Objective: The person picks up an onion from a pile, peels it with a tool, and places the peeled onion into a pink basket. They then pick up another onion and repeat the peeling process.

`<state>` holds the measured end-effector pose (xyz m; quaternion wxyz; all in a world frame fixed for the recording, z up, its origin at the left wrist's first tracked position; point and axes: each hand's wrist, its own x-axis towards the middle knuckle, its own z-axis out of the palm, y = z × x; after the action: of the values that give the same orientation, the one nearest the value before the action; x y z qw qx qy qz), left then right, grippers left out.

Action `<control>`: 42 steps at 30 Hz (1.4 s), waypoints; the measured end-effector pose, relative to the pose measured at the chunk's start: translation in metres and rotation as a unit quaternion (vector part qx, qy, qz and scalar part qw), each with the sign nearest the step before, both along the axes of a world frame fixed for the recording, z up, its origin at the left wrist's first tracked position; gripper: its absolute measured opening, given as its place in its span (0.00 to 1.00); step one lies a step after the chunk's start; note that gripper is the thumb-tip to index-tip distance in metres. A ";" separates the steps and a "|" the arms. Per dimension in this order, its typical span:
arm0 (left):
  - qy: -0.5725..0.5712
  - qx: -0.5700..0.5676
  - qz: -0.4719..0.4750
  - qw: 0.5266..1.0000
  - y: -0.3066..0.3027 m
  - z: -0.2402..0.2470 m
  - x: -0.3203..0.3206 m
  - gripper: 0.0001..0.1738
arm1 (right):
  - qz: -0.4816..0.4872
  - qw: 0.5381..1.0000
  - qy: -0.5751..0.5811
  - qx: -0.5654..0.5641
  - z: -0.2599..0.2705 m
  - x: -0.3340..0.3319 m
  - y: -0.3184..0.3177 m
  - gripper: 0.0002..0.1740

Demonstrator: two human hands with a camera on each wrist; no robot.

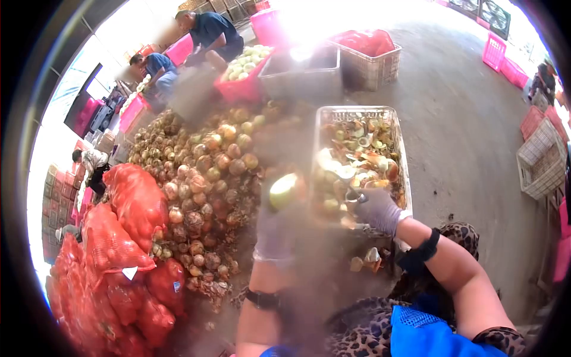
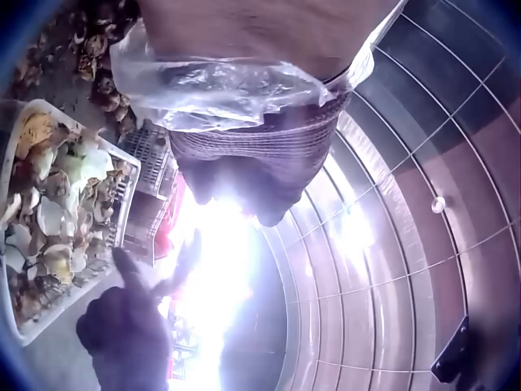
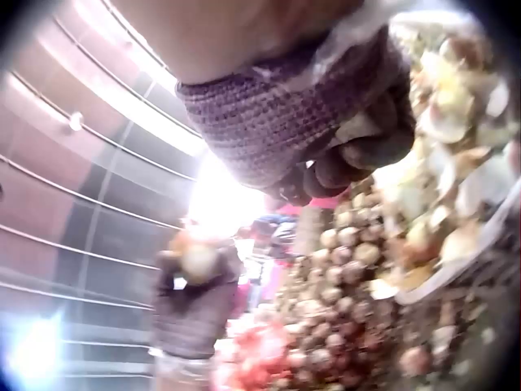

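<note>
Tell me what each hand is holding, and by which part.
Left hand: a partly peeled onion, held at its sides between fingers and thumb. Right hand: a small metal tool; which part is gripped cannot be told.

Grey concrete floor (image 1: 446, 113), kinda dusty. Crazy blown-out glare (image 1: 303, 33) up top, big fan (image 1: 495, 16) top right, pink crates (image 1: 494, 52) close by, panelled roof (image 2: 407, 171) with thin curved ribs overhead.

The crate (image 1: 319, 128) stands in front, peelings (image 1: 364, 160) inside it; onions (image 1: 208, 172) lie heaped to its left, with sacks (image 1: 134, 205) piled left of them. Behind the heap is a tub (image 1: 235, 90) (peeled onions (image 1: 247, 61) in it), with a bin (image 1: 300, 86), then a basket (image 1: 380, 68), to its right.
</note>
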<state>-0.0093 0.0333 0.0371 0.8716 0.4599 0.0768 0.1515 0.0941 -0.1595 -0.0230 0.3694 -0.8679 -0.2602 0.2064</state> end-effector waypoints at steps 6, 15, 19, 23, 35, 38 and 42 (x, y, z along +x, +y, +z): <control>0.030 0.234 0.098 0.967 -0.015 -0.012 0.009 0.38 | 0.061 0.978 -0.118 0.158 0.026 -0.037 0.022 0.14; 0.024 -0.133 0.036 0.990 0.013 -0.022 0.013 0.27 | 0.068 0.985 -0.161 0.000 0.023 -0.032 0.018 0.23; 0.003 -0.091 -0.031 0.995 0.017 -0.045 0.019 0.12 | 0.029 0.980 -0.195 0.007 0.051 -0.038 0.019 0.32; 0.001 -0.309 -0.112 0.945 0.008 -0.037 0.012 0.26 | 0.044 0.919 -0.392 0.006 0.042 -0.033 0.018 0.30; 0.037 -0.182 -0.075 0.980 -0.010 -0.028 0.015 0.31 | -0.063 0.850 0.396 0.342 0.014 -0.003 0.019 0.28; 0.047 -0.076 -0.061 0.994 -0.012 -0.033 0.016 0.32 | -0.114 0.907 0.287 0.287 0.047 -0.010 0.017 0.30; 0.094 0.003 -0.059 0.994 -0.019 -0.034 0.012 0.34 | -0.015 0.976 0.048 0.210 0.009 0.010 0.021 0.34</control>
<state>0.0027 0.0138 0.0028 0.8667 0.4782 0.1307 0.0558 0.1038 -0.1381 -0.0141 0.5585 -0.7639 -0.2664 0.1830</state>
